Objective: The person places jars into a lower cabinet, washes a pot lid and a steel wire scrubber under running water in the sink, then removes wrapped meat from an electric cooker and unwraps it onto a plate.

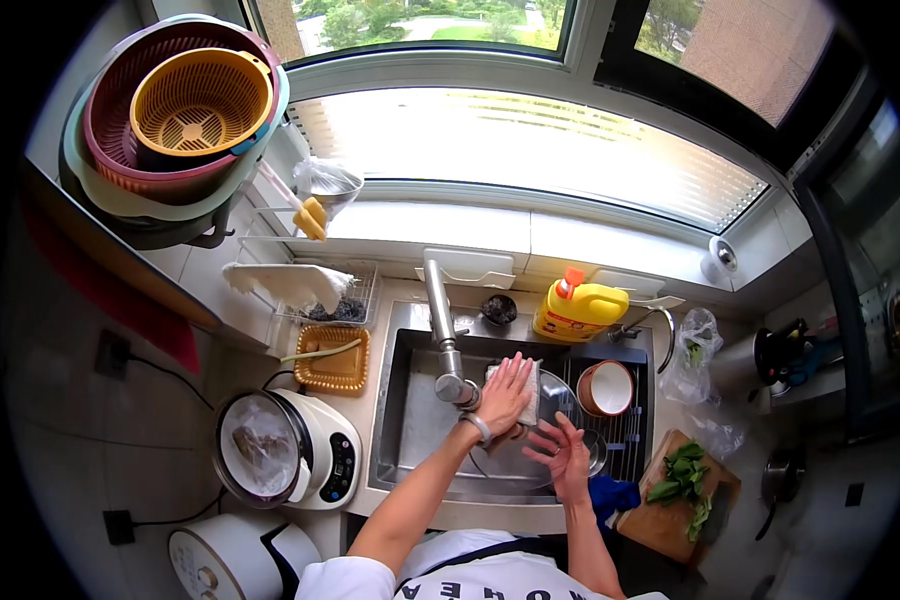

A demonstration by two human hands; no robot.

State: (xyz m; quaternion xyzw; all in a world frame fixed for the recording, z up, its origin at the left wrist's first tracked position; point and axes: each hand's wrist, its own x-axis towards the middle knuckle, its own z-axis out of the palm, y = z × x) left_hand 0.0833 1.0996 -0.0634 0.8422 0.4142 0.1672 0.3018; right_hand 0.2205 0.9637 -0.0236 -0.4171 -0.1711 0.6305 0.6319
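Over the sink (410,440), our left hand (504,396), fingers extended, covers a cloth (533,400), likely steadying it.
Our right hand (567,460), fingers parted, seems empty there.

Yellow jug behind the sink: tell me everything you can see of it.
The yellow jug looks like plastic, with an orange-red cap on top and a handle on the right. Printing low on its front is too small to read. It seems upright and stands behind the sink, between a small dark container and a thin curved tap. Neither the left hand nor the right hand touches it.
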